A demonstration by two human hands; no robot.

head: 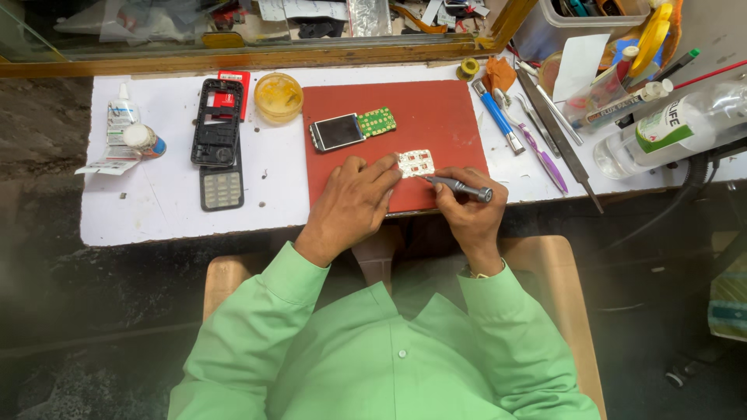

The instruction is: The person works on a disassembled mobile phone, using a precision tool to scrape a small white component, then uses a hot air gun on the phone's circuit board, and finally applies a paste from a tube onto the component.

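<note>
On a red mat (436, 117) lies a small white keypad membrane (415, 163). My left hand (350, 204) rests flat on the mat, its fingertips pressing the membrane's left edge. My right hand (467, 211) grips a grey metal screwdriver (459, 187), its tip touching the membrane's lower right corner. Farther back on the mat lies a phone screen with a green circuit board (352, 128) attached.
A black phone frame (218, 120) and a grey keypad (222, 189) lie left of the mat, beside a yellow round tub (278, 95) and a glue bottle (120, 117). Tweezers, a blue tool (498, 117), a purple tool (541, 155) and a clear bottle (669, 128) lie right.
</note>
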